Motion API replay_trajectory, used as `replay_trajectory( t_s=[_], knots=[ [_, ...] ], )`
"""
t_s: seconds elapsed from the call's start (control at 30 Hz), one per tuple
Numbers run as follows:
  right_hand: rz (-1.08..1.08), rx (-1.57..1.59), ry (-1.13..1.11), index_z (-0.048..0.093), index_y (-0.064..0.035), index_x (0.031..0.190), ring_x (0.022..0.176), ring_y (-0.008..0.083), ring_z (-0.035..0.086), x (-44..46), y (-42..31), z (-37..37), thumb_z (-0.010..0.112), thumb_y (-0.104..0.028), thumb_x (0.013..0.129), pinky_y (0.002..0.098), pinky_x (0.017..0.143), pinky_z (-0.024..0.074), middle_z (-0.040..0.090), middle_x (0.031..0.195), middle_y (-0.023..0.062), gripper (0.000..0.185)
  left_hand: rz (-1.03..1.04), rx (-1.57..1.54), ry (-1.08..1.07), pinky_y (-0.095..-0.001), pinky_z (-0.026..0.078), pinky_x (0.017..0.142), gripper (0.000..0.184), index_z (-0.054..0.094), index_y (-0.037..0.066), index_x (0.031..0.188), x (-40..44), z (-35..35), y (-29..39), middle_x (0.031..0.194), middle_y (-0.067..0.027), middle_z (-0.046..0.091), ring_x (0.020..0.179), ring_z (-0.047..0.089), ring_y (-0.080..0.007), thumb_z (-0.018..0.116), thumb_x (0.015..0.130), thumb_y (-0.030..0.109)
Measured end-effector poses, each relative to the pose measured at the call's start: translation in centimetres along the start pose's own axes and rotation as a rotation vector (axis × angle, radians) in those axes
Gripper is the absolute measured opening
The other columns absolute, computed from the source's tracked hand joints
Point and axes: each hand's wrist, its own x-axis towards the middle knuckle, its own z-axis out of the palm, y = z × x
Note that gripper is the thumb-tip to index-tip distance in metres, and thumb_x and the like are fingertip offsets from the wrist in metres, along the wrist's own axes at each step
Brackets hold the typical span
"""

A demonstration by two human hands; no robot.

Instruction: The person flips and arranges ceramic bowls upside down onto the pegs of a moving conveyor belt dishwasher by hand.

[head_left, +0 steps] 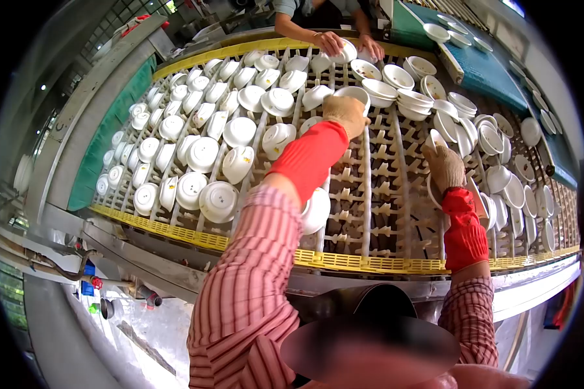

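Note:
My left hand, in a tan knit glove with a red sleeve cuff, reaches to the middle of a slatted conveyor. Its fingers are closed on a white bowl. On the right, my right hand, gloved the same way, grips a white bowl by its edge; part of this bowl is hidden behind the fingers. Stacked and tilted bowls lie between and beyond my hands. To the left, many bowls sit upside down in rows, several with small coloured decorations.
Across the conveyor, another person's hands handle bowls. Yellow edging runs along the near side. A blue-green belt carries bowls at the upper right. White pegs stick up between the rails.

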Motion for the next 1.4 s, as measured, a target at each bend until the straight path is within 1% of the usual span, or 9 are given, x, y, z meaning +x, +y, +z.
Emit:
replay_trajectory(
  t_s=[0.3,0.4,0.57,0.73,0.87,1.03,1.13,1.23,1.4],
  knots=[
    [-0.039,0.12,0.086,0.079,-0.0068,0.124,0.109,0.0485,0.072,-0.8,0.4,0.1,0.059,-0.06,0.106,0.0584,0.097,0.0567,0.077,0.114,0.0286,0.06,0.446,-0.633,0.18,-0.0456,0.062,0.075,0.075,0.083,0.005,0.099,-16.1,2.0,1.6,0.083,-0.0196,0.077,0.078,0.077,-0.0357,0.065,0.1,0.077],
    [0.065,0.198,0.051,0.078,-0.0029,0.115,0.109,0.0517,0.07,-2.0,0.2,-0.9,0.061,-0.063,0.105,0.0573,0.095,0.0548,0.076,0.112,0.0308,0.063,0.069,-1.001,-0.249,-0.0406,0.064,0.081,0.073,0.083,0.01,0.119,-19.6,-1.4,-0.8,0.096,-0.0171,0.079,0.092,0.08,-0.0317,0.054,0.107,0.076],
    [0.05,0.677,-0.118,0.076,-0.0018,0.127,0.104,0.0412,0.075,-3.9,0.5,-4.8,0.065,-0.06,0.106,0.0471,0.092,0.0559,0.079,0.109,0.0243,0.063,0.147,-0.263,0.218,-0.0472,0.064,0.083,0.049,0.052,0.025,0.154,-22.0,-2.0,-9.7,0.11,-0.0202,0.077,0.1,0.079,-0.0388,0.06,0.11,0.043],
    [-0.541,0.529,0.237,0.063,0.0006,0.143,0.116,0.0369,0.075,-1.7,-3.5,-5.7,0.076,-0.032,0.107,0.0457,0.098,0.0608,0.075,0.127,0.0236,0.051,-0.528,-0.622,0.228,-0.0512,0.057,0.099,0.071,0.079,-0.005,0.111,-23.5,-3.6,-13.6,0.105,-0.024,0.08,0.105,0.077,-0.0408,0.055,0.106,0.062],
    [-0.584,1.186,0.109,0.062,-0.0024,0.121,0.104,0.0357,0.078,0.9,-11.3,-3.9,0.086,-0.027,0.099,0.0417,0.091,0.0653,0.076,0.114,0.0224,0.041,-0.143,0.101,0.454,-0.0489,0.055,0.099,0.045,0.078,0.004,0.107,-23.8,-2.3,-14.4,0.097,-0.0188,0.079,0.096,0.075,-0.0382,0.072,0.101,0.048],
    [-0.651,0.194,0.0,0.071,-0.0061,0.133,0.106,0.0302,0.079,1.6,-8.0,-1.6,0.071,-0.019,0.102,0.0393,0.092,0.0635,0.077,0.114,0.0164,0.033,0.446,-0.14,0.389,-0.0456,0.05,0.105,0.042,0.073,0.007,0.118,-24.3,-3.6,-7.1,0.111,-0.0106,0.071,0.113,0.065,-0.0305,0.086,0.083,0.027],
    [-0.146,1.215,-0.285,0.072,-0.0067,0.142,0.109,0.0281,0.079,-6.0,-7.1,-6.2,0.073,-0.032,0.106,0.0354,0.094,0.0618,0.079,0.112,0.0173,0.044,0.658,-0.247,0.214,-0.0443,0.053,0.104,0.043,0.072,0.005,0.119,-25.3,-3.9,-2.7,0.113,-0.0115,0.069,0.112,0.065,-0.0339,0.085,0.078,0.01],
    [-0.219,1.006,-0.269,0.065,-0.0031,0.152,0.123,0.034,0.076,-11.1,-3.1,-7.7,0.078,-0.035,0.1,0.0399,0.108,0.0592,0.075,0.142,0.0221,0.062,0.761,-0.265,0.221,-0.0426,0.052,0.1,0.032,0.072,0.003,0.105,-25.6,-2.1,-0.5,0.106,-0.0104,0.067,0.105,0.064,-0.0329,0.083,0.075,0.009],
    [-0.514,0.15,-0.267,0.063,0.0006,0.148,0.116,0.0414,0.075,-16.5,-1.9,-12.8,0.094,-0.034,0.076,0.0496,0.101,0.0602,0.076,0.131,0.0235,0.086,0.832,-0.445,0.201,-0.0432,0.051,0.091,0.027,0.071,0.002,0.089,-25.1,-2.3,0.9,0.097,-0.0107,0.064,0.095,0.061,-0.0322,0.084,0.069,0.016]
  ],
)
